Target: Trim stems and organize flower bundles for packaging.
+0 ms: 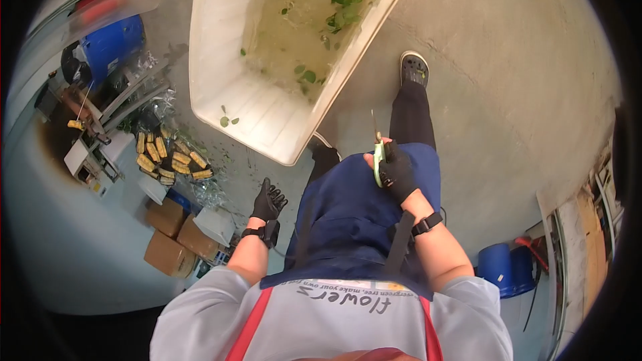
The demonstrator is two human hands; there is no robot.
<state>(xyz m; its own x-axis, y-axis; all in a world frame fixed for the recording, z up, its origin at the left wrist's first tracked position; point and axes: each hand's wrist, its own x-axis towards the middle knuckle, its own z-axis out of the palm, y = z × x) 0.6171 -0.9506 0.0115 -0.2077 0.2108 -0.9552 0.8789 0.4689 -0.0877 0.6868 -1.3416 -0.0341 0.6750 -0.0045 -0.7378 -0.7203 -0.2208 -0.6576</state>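
My right hand (396, 170), in a black glove, holds a pair of scissors (377, 158) with pale green handles in front of the navy apron (346, 215). The scissors' tips point away from me. My left hand (270, 201), also gloved in black, is held out beside the apron, with its fingers partly curled and nothing seen in it. Ahead of both hands stands a large white plastic tub (266, 135) holding murky water, with green leaves (343, 12) floating in it. A few small leaves (225, 120) stick to its near inner wall.
Several yellow-and-black bundles (155, 150) lie on the floor at left among clear plastic wrap and leaf scraps. Cardboard boxes (170, 253) are nearer, at lower left. A blue barrel (113, 50) lies at upper left. Blue drums (496, 268) stand at lower right, near shelving.
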